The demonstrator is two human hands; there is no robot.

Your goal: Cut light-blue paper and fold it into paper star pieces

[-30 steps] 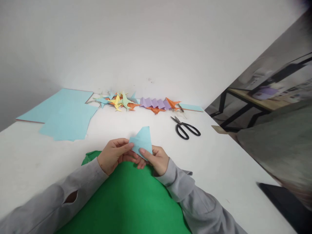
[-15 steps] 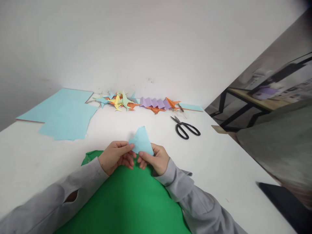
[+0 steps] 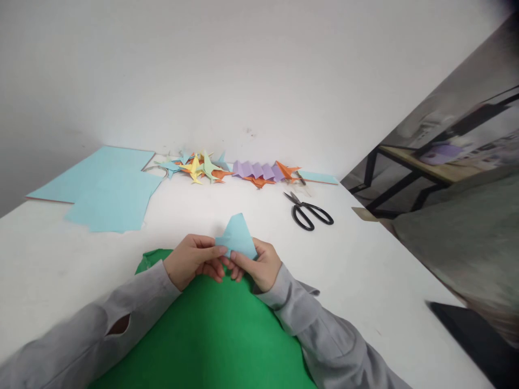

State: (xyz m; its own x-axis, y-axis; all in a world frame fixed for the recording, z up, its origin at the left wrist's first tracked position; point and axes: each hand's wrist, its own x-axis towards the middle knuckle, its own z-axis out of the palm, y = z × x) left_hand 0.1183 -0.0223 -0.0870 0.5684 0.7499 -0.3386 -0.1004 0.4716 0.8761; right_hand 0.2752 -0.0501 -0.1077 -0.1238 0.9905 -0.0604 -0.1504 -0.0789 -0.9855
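A small folded piece of light blue paper (image 3: 238, 233) is held up between my two hands, just above the front edge of the table and the green cloth (image 3: 211, 324). My left hand (image 3: 198, 259) pinches its lower left corner between thumb and fingers. My right hand (image 3: 258, 263) grips the lower right part, the thumb lying on the front face. Both thumbs are close together near the bottom edge of the paper. The fingertips behind the paper are partly hidden.
Black-handled scissors (image 3: 307, 210) lie right of centre on the white table (image 3: 344, 270). Blue sheets (image 3: 113, 200) lie at left. Folded colourful paper shapes (image 3: 203, 168) and a pleated purple strip (image 3: 258, 170) sit along the wall. A dark flat object (image 3: 474, 335) is at lower right.
The left part of the blue paper has shifted slightly, and its top point sits a little lower and further right. My left thumb has moved slightly down and right.
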